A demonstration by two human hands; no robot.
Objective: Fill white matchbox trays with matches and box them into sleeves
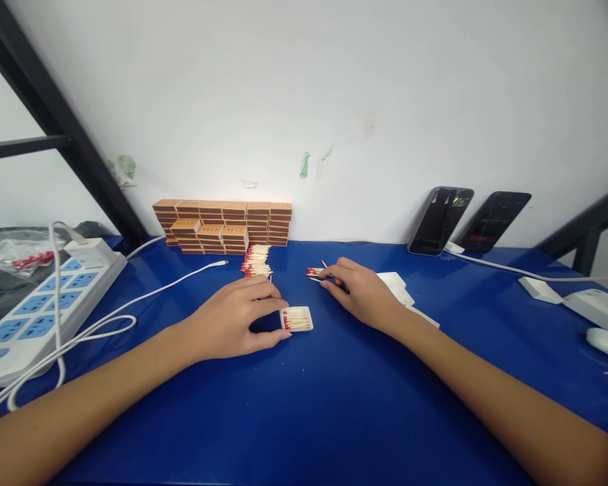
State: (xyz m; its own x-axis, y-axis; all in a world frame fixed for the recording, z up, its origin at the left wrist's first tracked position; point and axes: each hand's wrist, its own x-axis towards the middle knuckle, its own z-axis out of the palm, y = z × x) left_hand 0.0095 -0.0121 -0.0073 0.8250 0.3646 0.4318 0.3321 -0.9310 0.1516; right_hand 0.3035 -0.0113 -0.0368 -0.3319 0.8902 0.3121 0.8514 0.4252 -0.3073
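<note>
My left hand (243,314) grips the left end of a small white matchbox tray (311,318) between thumb and fingers. Several red-tipped matches (298,322) lie in that tray. To its upper right, my right hand (357,290) bends its fingertips down over a few loose matches (314,271); whether any is pinched is too small to make out. Behind my left hand lies a larger pile of matches (257,260) with red heads. Stacked matchboxes (223,219), orange on top with dark sides, stand against the wall behind it.
White trays (398,287) lie partly behind my right wrist. A power strip (45,304) with white cables (126,317) takes up the left side. Two phones (440,219) lean on the wall at right, with white adapters (540,290) before them. The table (304,418) is blue.
</note>
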